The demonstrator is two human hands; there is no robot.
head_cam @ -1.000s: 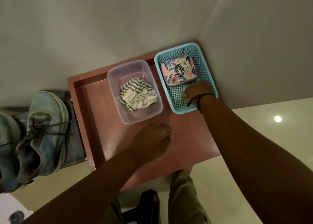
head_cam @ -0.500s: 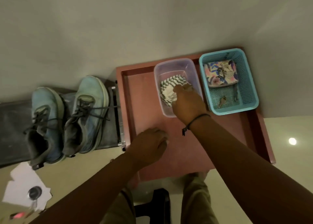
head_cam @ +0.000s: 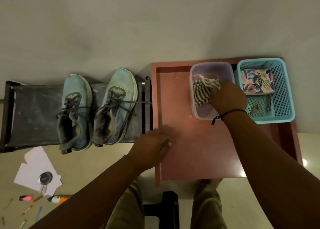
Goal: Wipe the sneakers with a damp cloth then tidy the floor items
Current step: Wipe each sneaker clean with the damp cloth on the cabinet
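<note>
Two pale blue sneakers, one on the left [head_cam: 75, 110] and one on the right [head_cam: 116, 105], stand side by side on a low black rack [head_cam: 36, 117]. A striped grey-and-white cloth [head_cam: 203, 91] lies in a clear plastic tub [head_cam: 194, 76] on a reddish tray table [head_cam: 194, 150]. My right hand [head_cam: 228, 98] reaches into the tub and grips the cloth, lifting one end. My left hand [head_cam: 152, 149] rests with curled fingers on the tray's left edge and holds nothing that I can see.
A turquoise basket [head_cam: 284, 97] on the tray holds a floral pouch [head_cam: 258, 81] and a key [head_cam: 253, 110]. On the floor at lower left lie white papers [head_cam: 34, 169], a round dark object [head_cam: 45, 177], a glue tube [head_cam: 58, 199] and several small items. A wall stands behind.
My right hand moved from the turquoise basket into the clear tub and took hold of the striped cloth. The view swung left, bringing both sneakers and the floor clutter into sight.
</note>
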